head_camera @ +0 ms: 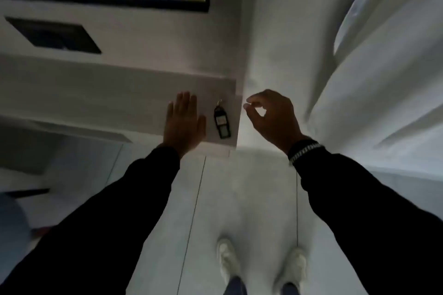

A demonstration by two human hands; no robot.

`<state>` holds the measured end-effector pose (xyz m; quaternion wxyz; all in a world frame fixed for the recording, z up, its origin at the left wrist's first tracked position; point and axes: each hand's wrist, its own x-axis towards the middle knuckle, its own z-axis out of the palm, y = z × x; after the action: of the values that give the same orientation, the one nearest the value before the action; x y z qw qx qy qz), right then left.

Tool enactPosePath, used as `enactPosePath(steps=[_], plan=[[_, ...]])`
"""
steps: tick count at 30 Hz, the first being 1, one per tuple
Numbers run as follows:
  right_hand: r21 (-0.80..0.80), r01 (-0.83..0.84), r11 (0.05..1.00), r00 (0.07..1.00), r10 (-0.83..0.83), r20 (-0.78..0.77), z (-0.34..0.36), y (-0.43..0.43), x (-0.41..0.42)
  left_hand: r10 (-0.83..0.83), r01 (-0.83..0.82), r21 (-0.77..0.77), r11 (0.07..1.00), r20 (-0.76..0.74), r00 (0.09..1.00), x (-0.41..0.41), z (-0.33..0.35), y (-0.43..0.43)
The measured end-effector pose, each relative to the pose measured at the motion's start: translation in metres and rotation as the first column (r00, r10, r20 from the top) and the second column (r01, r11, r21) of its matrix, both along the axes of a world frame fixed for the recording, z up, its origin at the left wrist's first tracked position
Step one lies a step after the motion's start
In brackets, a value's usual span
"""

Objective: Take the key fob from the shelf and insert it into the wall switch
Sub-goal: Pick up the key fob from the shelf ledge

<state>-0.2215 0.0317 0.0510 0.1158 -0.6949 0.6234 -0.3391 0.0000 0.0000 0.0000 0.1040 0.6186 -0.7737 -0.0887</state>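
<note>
My left hand (184, 122) lies flat on the shelf (119, 93), palm down, fingers straight and together, holding nothing. The fob (222, 124) lies just beside it on the shelf, near the right-hand corner, its metal ring (219, 102) pointing away from me; hand and fob look apart. My right hand (271, 117) hovers off the shelf's right end, near the wall (275, 31), thumb and forefinger curled close to each other in a loose pinch, empty. A bracelet (304, 151) sits at that wrist above the dark sleeve (359, 199). Below, my pale shoes (227, 261) stand on the light floor (251, 187). The picture is dim and somewhat blurred.
</note>
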Motion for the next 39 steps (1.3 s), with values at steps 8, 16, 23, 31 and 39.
enactPosePath(steps=[8, 16, 23, 31, 39], plan=[[0.290, 0.052, 0.956, 0.996, -0.029, -0.084, -0.049, -0.034, 0.046, 0.055, -0.057, 0.041, 0.997, 0.058, 0.997, 0.005, -0.053, -0.017], [0.435, 0.146, 0.889, 0.989, -0.129, -0.070, -0.062, -0.054, 0.077, 0.039, -0.045, 0.060, 0.997, 0.091, 0.995, 0.005, -0.056, -0.027], [0.615, 0.170, 0.770, 0.939, -0.316, 0.135, -0.057, -0.055, 0.063, 0.037, -0.044, 0.092, 0.995, 0.080, 0.996, 0.004, -0.054, -0.025], [0.675, -0.027, 0.738, 0.641, -0.505, 0.578, 0.000, 0.003, 0.021, -0.032, 0.016, 0.286, 0.958, 0.050, 0.998, -0.009, -0.028, -0.010], [0.564, -0.032, 0.825, 0.481, -0.482, 0.732, 0.060, 0.106, -0.054, -0.236, 0.242, -0.008, 0.970, -0.241, 0.941, -0.103, 0.044, 0.049]])
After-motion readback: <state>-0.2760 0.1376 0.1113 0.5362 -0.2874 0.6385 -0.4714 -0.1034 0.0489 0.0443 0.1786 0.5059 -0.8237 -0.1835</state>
